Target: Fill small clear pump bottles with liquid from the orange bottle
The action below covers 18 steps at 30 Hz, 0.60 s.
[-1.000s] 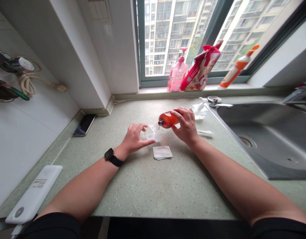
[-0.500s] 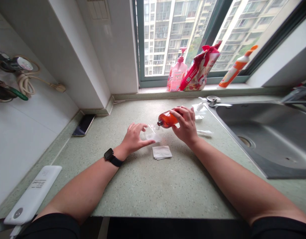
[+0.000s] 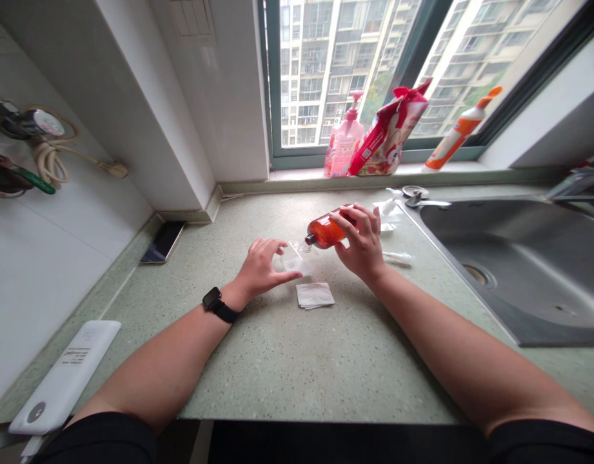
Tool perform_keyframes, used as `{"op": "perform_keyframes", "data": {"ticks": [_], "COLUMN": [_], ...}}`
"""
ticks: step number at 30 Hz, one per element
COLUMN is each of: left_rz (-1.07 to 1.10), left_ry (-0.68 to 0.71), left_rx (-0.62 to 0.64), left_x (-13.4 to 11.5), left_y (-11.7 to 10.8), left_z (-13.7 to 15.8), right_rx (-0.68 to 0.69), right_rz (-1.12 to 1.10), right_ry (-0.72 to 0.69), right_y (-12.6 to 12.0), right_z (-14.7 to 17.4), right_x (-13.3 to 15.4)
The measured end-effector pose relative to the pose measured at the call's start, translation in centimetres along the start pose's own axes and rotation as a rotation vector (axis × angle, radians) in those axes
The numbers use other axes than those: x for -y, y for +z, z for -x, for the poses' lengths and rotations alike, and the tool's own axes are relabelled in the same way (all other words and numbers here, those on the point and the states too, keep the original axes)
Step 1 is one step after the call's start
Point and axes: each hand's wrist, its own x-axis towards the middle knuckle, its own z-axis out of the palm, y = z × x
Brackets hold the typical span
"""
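The right hand (image 3: pixel 362 241) has its grip closed around an orange bottle (image 3: pixel 326 231), which is tipped nearly onto its side beyond the napkin (image 3: pixel 315 294), its mouth pointing left and a little down. The left hand (image 3: pixel 262 267), beyond the napkin and to its left, has its grip curled around a clear container (image 3: pixel 297 263), with the thumb on the near side and the fingers on the far side. That container sits just beyond the napkin, slightly left of it, with the bottle's mouth close to its top; whether the two touch, and whether liquid is running, cannot be told. The napkin lies folded flat on the speckled surface (image 3: pixel 277 361). A thin white packet (image 3: pixel 398 259) lies beyond the napkin to the right, with a white pump top (image 3: pixel 391 205) farther back on that side. Well to the left of the napkin is a dark phone (image 3: pixel 164 243); nearer the person on that side lies a white power bank (image 3: pixel 67 380). The steel sink (image 3: pixel 529 322) is well to the napkin's right.
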Motion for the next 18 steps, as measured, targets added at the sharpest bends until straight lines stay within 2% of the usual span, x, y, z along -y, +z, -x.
{"op": "perform_keyframes", "data": {"ticks": [18], "left_rz": [0.004], "left_ry": [0.008], "left_rx": [-0.004], "left_x": [-0.04], "left_y": [0.06], "left_z": [-0.02], "right_rx": [0.050], "right_rz": [0.011], "right_ry": [0.058], "right_y": [0.04], "right_z": [-0.03], "right_x": [-0.13]}}
